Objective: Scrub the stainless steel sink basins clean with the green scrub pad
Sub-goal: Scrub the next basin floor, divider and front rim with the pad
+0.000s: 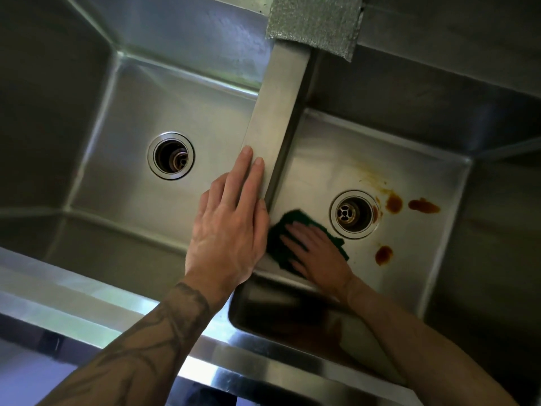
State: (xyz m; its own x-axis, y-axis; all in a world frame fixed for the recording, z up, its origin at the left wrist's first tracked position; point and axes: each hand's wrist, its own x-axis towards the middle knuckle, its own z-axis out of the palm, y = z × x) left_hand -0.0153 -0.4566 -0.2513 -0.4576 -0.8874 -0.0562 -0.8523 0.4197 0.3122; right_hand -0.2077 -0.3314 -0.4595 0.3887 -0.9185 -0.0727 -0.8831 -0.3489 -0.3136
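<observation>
A double stainless steel sink (pixel 73 291) is shown from above, filling nearly the whole frame, its bright front rim crossing the lower left. The left basin (pixel 123 121) occupies the upper left and centre left; the right basin (pixel 415 171) occupies the centre right. The two are parted by a flat steel divider (pixel 278 106), which runs from top centre down toward the middle of the frame. A tattooed left forearm (pixel 140 347) is seen entering from the lower left.

The left hand (pixel 228 230) is laid flat on the near end of the divider, with its fingers straight and close together and nothing gripped. A silver mesh pad (pixel 313 22) is draped over the far end of the divider, at the top of the frame. The right hand (pixel 319 253), somewhat blurred, is pressed palm down on the green scrub pad (pixel 278 244), with its fingers extended and spread rather than curled round it.

The pad lies on the floor of the right basin, just right of the divider's foot and left of the right drain (pixel 354 213). A left drain (pixel 170 155) is set in the floor of the left basin. Brown stains (pixel 393 203) are seen right of and below the right drain, apart from the pad.
</observation>
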